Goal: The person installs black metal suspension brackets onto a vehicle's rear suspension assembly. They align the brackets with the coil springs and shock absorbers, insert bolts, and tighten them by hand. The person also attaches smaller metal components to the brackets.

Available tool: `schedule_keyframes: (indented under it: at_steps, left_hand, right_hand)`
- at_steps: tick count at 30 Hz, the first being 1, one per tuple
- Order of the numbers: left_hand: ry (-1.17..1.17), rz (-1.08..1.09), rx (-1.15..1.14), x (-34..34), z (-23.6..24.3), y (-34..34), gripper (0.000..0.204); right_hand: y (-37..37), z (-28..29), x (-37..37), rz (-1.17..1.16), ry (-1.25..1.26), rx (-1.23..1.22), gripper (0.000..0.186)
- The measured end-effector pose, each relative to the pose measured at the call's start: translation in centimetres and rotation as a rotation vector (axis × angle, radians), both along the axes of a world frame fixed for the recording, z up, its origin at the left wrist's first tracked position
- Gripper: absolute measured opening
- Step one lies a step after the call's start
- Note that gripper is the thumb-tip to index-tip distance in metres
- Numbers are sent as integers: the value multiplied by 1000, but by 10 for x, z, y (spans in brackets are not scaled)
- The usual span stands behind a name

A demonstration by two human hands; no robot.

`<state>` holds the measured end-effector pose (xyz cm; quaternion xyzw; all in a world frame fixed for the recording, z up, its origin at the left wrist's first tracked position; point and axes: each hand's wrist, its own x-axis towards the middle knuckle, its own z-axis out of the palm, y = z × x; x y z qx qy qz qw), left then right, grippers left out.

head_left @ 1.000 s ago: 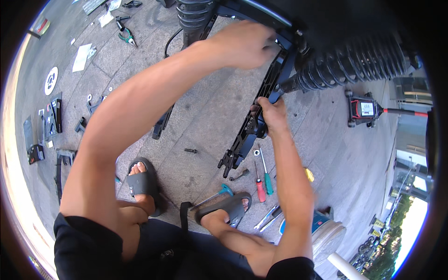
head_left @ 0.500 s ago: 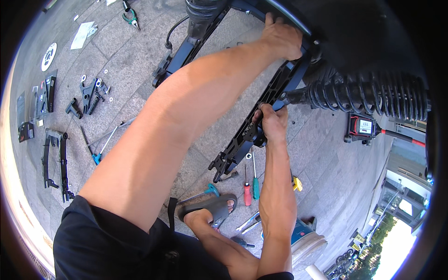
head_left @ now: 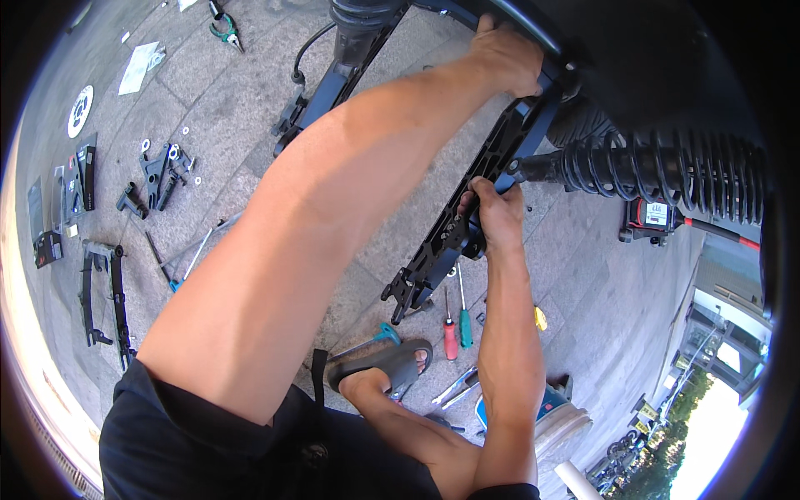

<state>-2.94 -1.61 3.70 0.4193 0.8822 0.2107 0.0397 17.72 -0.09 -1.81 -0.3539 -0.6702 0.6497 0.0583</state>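
Black shirt fabric (head_left: 200, 433) fills the bottom edge, closest to the camera, and the bare left forearm (head_left: 292, 233) angles up from it, blocking a big chunk of the floor and part of a tool with a long shaft (head_left: 198, 252). The left hand (head_left: 508, 60) is up at the top corner of the dark frame, fingers bent and pressed to it; the fingertips are partly hidden, so can't tell how tight it's closed or on what exactly. The right hand (head_left: 502, 218) is lower down, curled round the edge of the slotted black metal arm (head_left: 437, 242), thumb on top. That arm slants down from the frame, its free end above the paving. Just right of it, a coil-spring shock (head_left: 658, 175) sticks out sideways, and a dark bulky shape covers the whole upper right. Another dark arm (head_left: 329, 92) runs down on the left, cut off by the forearm.

On the ground there's a grey sandal (head_left: 375, 363) with a foot in it, a teal-handled tool (head_left: 387, 334) just beside it, then red (head_left: 451, 339) and green (head_left: 465, 328) screwdrivers side by side. A pale bucket (head_left: 563, 429) is half behind the right forearm.

Farther out: a black bracket (head_left: 119, 296) on the left, loose metal parts (head_left: 157, 171), green-handled pliers (head_left: 225, 32), white paper (head_left: 136, 70), and a red and black floor jack (head_left: 650, 218) partly hidden behind the spring. Greenery (head_left: 662, 442) way off at lower right.
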Motion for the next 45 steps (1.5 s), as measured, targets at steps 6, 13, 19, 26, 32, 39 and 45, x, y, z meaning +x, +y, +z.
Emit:
schedule_keyframes:
  at_steps: [6, 13, 19, 26, 32, 39, 45]
  left_hand:
    - [59, 51, 25, 6, -6, -3, 40]
    - [199, 98, 104, 12, -17, -1, 42]
    - [408, 96, 154, 15, -35, -1, 48]
    - [374, 79, 159, 14, -40, -1, 48]
    - [373, 56, 157, 16, -39, 1, 49]
    - [346, 40, 170, 13, -39, -6, 49]
    - [343, 21, 167, 9, -36, -3, 50]
  right_hand:
    - [-2, 6, 2, -75, -78, 3, 23]
    - [-30, 65, 22, 132, 186, 1095, 30]
    - [-48, 107, -106, 169, 366, 1229, 27]
    - [-27, 104, -203, 482, -462, 1345, 31]
    - [-5, 91, -219, 616, -443, 1318, 29]
    - [-9, 99, -211, 556, -411, 1258, 28]
    - [-7, 88, -218, 592, -405, 1290, 29]
